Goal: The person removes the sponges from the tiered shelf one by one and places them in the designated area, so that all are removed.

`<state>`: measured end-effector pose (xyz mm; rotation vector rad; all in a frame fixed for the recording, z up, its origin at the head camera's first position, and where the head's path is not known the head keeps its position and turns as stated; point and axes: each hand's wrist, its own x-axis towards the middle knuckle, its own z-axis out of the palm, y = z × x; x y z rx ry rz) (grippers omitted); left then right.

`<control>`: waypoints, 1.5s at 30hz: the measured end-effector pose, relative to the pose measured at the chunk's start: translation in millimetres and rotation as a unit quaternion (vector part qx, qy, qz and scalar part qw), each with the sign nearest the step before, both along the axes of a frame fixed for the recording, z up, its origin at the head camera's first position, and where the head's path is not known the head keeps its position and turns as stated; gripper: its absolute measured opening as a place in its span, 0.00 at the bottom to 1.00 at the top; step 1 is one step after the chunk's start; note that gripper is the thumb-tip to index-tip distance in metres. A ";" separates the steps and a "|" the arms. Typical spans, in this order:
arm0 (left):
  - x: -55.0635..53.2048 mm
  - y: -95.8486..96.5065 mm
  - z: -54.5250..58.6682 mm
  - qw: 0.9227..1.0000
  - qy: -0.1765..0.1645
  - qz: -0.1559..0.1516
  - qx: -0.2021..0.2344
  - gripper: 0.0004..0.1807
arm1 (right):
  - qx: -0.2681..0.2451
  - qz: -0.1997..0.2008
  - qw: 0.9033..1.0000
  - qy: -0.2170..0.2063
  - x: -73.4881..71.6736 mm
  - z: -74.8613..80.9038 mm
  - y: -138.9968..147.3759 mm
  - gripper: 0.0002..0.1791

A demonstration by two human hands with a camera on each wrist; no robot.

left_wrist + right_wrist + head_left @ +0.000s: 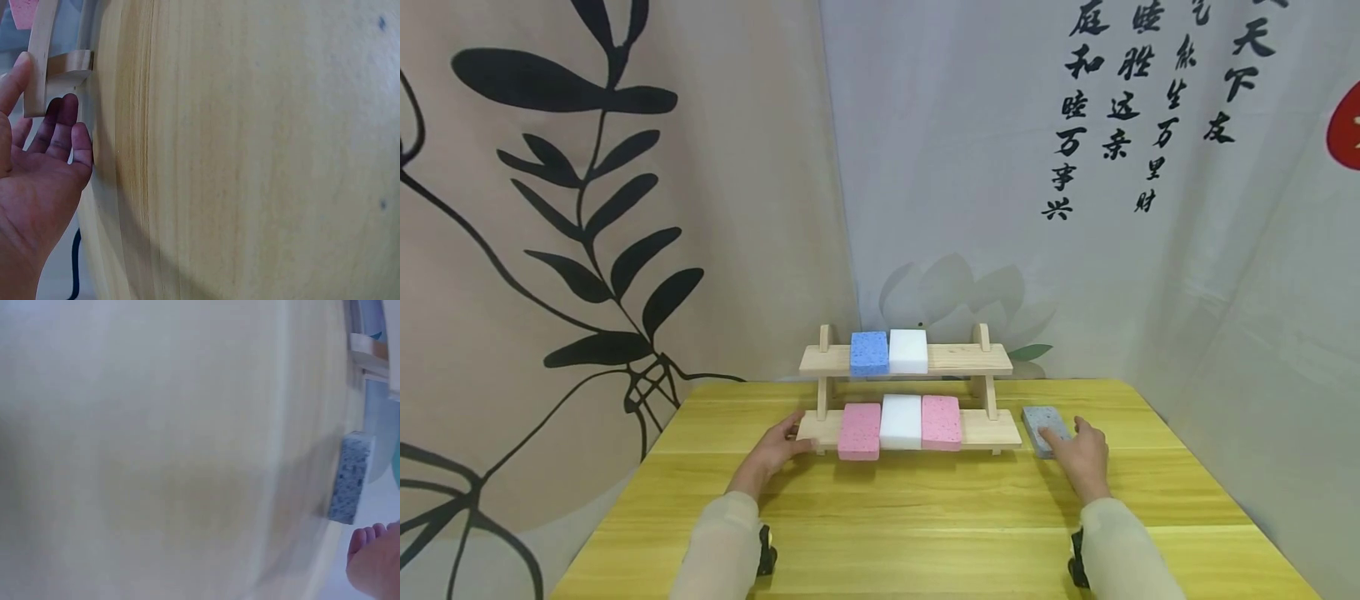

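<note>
A two-tier wooden rack [988, 427] stands at the table's far side. My left hand [775, 450] holds the left end of its lower board, thumb at the front and fingers behind; the left wrist view shows this hand [47, 156] around the board's end [37, 75]. A grey speckled sponge block [1043, 421] lies flat on the table right of the rack. Over its right edge is my right hand [1081, 458], thumb extended across the block and fingers loosely bent. In the right wrist view, the visible fingers [372, 534] are apart from the grey block [351, 481].
On the upper board sit a blue block [869, 354] and a white block [908, 352]. The lower board carries a pink block [859, 432], a white block [901, 422] and another pink block [941, 422]. A printed curtain [760, 208] hangs behind the wooden table [917, 517].
</note>
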<state>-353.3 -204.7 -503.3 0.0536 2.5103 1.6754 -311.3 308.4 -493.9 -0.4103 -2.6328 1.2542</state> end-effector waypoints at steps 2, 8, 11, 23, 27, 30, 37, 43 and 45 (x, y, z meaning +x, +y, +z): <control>0.1 0.4 0.7 1.000 0.000 0.000 0.001 0.45 | -0.003 -0.001 1.000 0.007 -1.9 4.7 -1.8 0.51; -0.2 0.1 0.1 1.000 0.001 -0.001 -0.002 0.45 | -0.004 -0.007 1.000 0.028 -7.5 23.4 -9.5 0.50; 0.2 -0.7 -0.6 1.000 0.001 0.000 -0.002 0.45 | -0.005 -0.007 0.999 0.046 -10.6 33.3 -13.8 0.50; 0.9 0.0 0.4 1.000 0.002 -0.003 0.005 0.45 | -0.009 -0.015 0.994 0.104 -27.4 66.5 -42.3 0.49; 0.5 0.4 0.2 1.000 0.002 0.001 0.001 0.44 | -0.024 -0.004 0.993 0.115 -29.2 76.0 -54.9 0.48; -0.6 0.5 -0.4 1.000 0.002 0.004 0.000 0.44 | -0.034 0.006 0.993 0.114 -30.6 82.3 -63.9 0.48; -1.1 -0.7 -1.0 1.000 0.002 0.003 0.002 0.44 | -0.039 0.018 0.992 0.121 -35.3 93.8 -87.7 0.48; 0.6 -0.4 0.3 1.000 0.005 -0.003 -0.002 0.44 | -0.033 0.015 0.991 0.126 -42.1 93.8 -103.1 0.47; 0.6 -0.2 0.4 1.000 0.007 -0.005 -0.003 0.44 | -0.033 0.015 0.991 0.125 -44.5 93.2 -108.3 0.47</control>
